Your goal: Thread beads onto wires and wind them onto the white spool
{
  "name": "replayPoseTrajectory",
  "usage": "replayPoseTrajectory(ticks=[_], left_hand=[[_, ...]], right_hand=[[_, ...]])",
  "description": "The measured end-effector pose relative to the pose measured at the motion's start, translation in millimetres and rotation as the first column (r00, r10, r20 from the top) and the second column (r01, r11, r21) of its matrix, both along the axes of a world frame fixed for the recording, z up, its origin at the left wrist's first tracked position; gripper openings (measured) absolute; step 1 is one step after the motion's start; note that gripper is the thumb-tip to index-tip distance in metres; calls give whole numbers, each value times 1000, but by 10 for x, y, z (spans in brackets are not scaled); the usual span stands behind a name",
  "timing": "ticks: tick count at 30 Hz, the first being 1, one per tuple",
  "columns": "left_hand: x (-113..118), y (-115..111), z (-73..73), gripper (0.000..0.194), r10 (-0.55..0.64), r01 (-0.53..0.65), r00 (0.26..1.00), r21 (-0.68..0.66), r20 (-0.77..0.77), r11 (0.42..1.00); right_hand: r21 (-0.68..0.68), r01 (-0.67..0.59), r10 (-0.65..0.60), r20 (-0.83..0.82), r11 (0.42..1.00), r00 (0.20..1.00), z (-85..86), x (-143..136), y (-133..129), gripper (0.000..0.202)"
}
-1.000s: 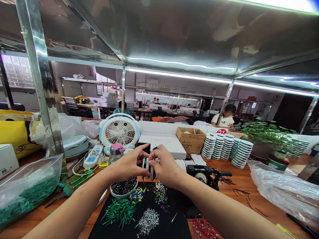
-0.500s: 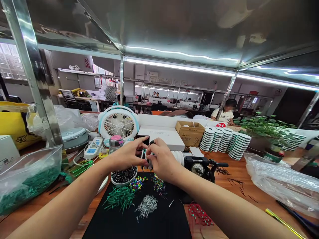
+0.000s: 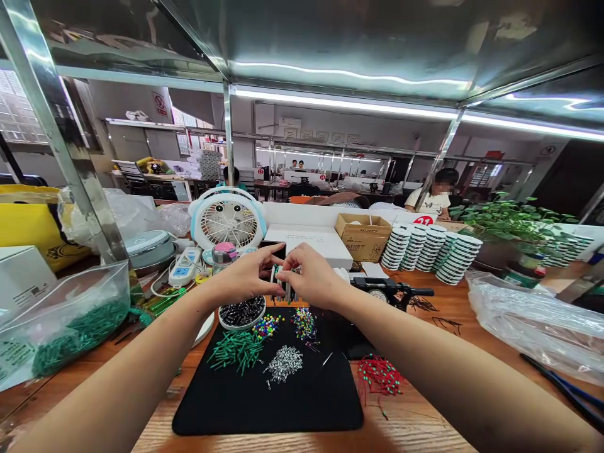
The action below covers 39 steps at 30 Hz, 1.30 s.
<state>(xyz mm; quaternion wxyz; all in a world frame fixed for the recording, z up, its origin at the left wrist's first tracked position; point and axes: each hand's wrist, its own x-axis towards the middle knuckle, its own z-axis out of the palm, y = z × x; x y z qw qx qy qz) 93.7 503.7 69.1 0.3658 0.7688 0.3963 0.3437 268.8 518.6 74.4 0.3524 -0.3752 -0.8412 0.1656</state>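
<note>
My left hand (image 3: 248, 274) is closed, thumb and fingers gripping the edge of a small white spool (image 3: 279, 274) with some green on it. My right hand (image 3: 314, 275) reaches in from the other side, its fingertips pinched together against the same spool. Whether a thread runs between the fingers is too small to tell. Just below the hands, a white dish (image 3: 242, 326) holds short black pieces. On a black mat (image 3: 264, 412) lie green sleeves (image 3: 236, 349), small metal rings or swivels (image 3: 284, 363), coloured beads (image 3: 267, 326) and bead-headed pins (image 3: 304, 323).
Behind the hands stand a white fan (image 3: 228, 221), a flat white box (image 3: 306, 244) and a cardboard box (image 3: 362, 238). Stacked spools (image 3: 396, 248) rise at the right, near a black clamp device (image 3: 389, 290). Red cords (image 3: 380, 375) lie beside the mat. A person (image 3: 434, 195) sits beyond.
The view has tipped downward, showing more of the mat's front edge. My right fingertips have drawn into a tighter pinch at the spool; my left hand keeps its grip.
</note>
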Motion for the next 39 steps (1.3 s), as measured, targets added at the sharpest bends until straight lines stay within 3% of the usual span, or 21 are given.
replayPoseTrajectory(ticks=[6,9,10,11,12,14,15,17,19,28,32,36,38,39], left_hand=[[24,-13,-17,84,-2,2,1000,-32,22,999],[2,-100,-131,71,76,-80,997,159,34,984],[-15,-144,-184,63,144,-151,989,292,47,944],[-37,-191,-240,52,229,-230,972,449,57,863],[-62,-240,-294,44,304,-280,950,603,64,747],[-111,-325,-387,39,383,-229,924,817,10,530],[-132,-356,-422,40,402,-158,915,876,-43,455],[-163,-388,-468,45,433,-14,887,928,-160,371],[-176,-386,-486,47,467,75,854,942,-230,326],[-130,-359,-436,40,523,169,810,959,-266,226],[-110,-377,-391,36,481,155,836,955,-263,253],[-108,-267,-141,28,502,-109,863,946,-62,305],[-115,-102,50,17,560,-290,827,894,54,342],[-121,7,143,12,592,-364,803,847,74,388]], right_hand=[[-53,12,-9,67,999,998,50,-28,11,13],[-49,-23,24,22,999,999,59,11,10,13],[-60,-33,33,-16,998,999,59,26,12,13],[-76,-38,34,-53,996,998,57,39,17,14],[-96,-39,32,-80,995,996,56,49,23,14],[-125,-26,14,-97,992,995,57,58,40,11],[-123,-16,4,-92,992,996,60,58,50,10],[-116,3,-13,-90,993,996,66,52,67,9],[-120,9,-20,-89,993,996,74,48,80,11],[-131,11,-21,-75,991,997,79,70,105,11],[-139,13,-24,-83,990,996,75,73,106,10],[-147,15,-29,-92,989,995,70,77,114,12],[-155,22,-38,-98,988,994,65,75,115,12],[-158,26,-42,-103,987,994,60,73,113,12]])
